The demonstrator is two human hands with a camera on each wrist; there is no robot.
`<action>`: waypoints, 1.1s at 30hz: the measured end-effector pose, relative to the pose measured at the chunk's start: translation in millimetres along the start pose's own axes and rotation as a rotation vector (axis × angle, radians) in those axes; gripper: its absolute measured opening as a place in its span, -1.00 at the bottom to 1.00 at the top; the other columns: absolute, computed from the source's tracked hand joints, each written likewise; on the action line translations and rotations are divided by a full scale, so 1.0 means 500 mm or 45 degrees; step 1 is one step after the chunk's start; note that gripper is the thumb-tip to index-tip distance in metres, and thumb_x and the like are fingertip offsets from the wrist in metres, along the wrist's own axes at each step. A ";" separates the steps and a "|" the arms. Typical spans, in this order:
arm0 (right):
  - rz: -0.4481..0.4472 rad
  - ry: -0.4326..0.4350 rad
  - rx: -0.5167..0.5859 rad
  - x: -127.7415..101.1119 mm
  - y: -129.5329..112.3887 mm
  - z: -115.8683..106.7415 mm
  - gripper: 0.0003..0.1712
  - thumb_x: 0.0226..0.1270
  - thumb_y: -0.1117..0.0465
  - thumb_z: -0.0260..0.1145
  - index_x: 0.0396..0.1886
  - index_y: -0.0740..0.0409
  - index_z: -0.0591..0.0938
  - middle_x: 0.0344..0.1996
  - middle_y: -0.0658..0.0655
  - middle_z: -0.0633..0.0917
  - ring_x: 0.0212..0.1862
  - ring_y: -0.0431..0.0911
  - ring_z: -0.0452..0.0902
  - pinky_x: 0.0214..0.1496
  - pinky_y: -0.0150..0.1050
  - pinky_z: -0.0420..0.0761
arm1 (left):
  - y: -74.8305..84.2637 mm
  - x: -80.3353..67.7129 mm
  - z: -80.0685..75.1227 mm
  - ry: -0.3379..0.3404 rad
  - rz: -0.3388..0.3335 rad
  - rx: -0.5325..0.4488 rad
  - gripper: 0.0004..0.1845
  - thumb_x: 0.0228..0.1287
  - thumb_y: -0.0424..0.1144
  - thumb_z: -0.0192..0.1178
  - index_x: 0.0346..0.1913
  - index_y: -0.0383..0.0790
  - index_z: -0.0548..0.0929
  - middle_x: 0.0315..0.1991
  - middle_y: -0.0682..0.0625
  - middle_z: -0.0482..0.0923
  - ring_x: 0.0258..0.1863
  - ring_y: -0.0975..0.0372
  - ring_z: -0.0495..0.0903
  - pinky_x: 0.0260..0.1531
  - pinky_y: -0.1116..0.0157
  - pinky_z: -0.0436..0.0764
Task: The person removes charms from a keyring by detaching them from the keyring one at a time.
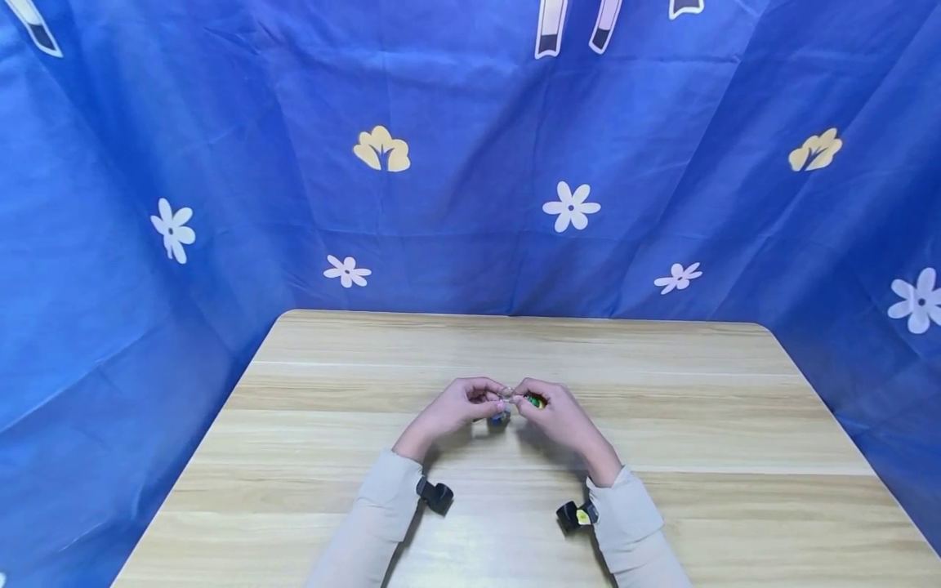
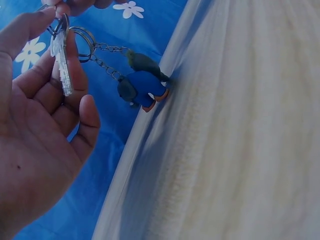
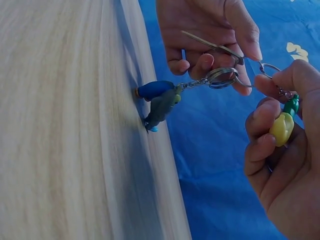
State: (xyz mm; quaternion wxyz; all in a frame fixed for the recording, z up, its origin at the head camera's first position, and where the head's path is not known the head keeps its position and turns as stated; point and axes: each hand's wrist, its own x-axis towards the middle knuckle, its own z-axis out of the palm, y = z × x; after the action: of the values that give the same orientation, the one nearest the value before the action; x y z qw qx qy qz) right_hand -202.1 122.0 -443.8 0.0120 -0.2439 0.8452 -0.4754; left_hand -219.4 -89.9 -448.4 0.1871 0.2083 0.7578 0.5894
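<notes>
Over the middle of the wooden table both hands meet. My left hand pinches a flat silver key between thumb and fingers. From the key's ring two short chains hang down to a blue charm and a grey-green charm, which touch the tabletop. My right hand curls round a yellow and green charm and pinches its small ring right beside the key ring. The same blue charm and the key show in the right wrist view.
A blue cloth with white and yellow flowers hangs close behind and around the table. The table's far edge lies beyond the hands. Black wrist mounts sit on both beige sleeves.
</notes>
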 end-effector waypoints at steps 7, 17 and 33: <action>0.024 -0.018 0.032 0.003 0.005 -0.006 -0.84 0.36 0.20 0.20 -0.27 0.14 0.68 -0.34 0.21 0.70 -0.51 -0.23 0.46 -0.44 -0.36 0.54 | -0.013 0.007 -0.005 -0.031 0.000 0.023 -0.69 0.26 -0.25 0.25 0.00 -0.36 0.60 -0.24 -0.15 0.64 -0.29 0.29 0.58 -0.16 0.36 0.60; 0.050 -0.031 0.047 0.005 0.003 -0.014 -0.82 0.38 0.18 0.20 -0.25 0.17 0.67 -0.45 0.11 0.65 -0.57 -0.23 0.46 -0.47 -0.35 0.55 | -0.008 0.008 -0.006 -0.065 -0.008 -0.035 -0.70 0.22 -0.33 0.25 -0.05 -0.43 0.53 -0.33 0.10 0.58 -0.29 0.30 0.56 -0.17 0.43 0.58; 0.018 -0.053 -0.036 -0.001 0.010 -0.015 -0.86 0.39 0.22 0.16 -0.22 0.02 0.65 -0.25 0.14 0.72 -0.28 -0.20 0.49 -0.22 -0.35 0.51 | -0.016 0.006 0.001 -0.042 0.072 0.095 -0.76 0.23 -0.28 0.26 -0.10 -0.31 0.53 -0.34 0.09 0.53 -0.29 0.25 0.52 -0.17 0.32 0.53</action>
State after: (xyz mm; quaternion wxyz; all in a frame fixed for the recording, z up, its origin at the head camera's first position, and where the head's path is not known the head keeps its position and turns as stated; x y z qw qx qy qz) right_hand -205.3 130.5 -443.7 0.0296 -0.2478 0.8533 -0.4579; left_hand -222.6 -89.4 -456.4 0.1748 0.2461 0.7699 0.5622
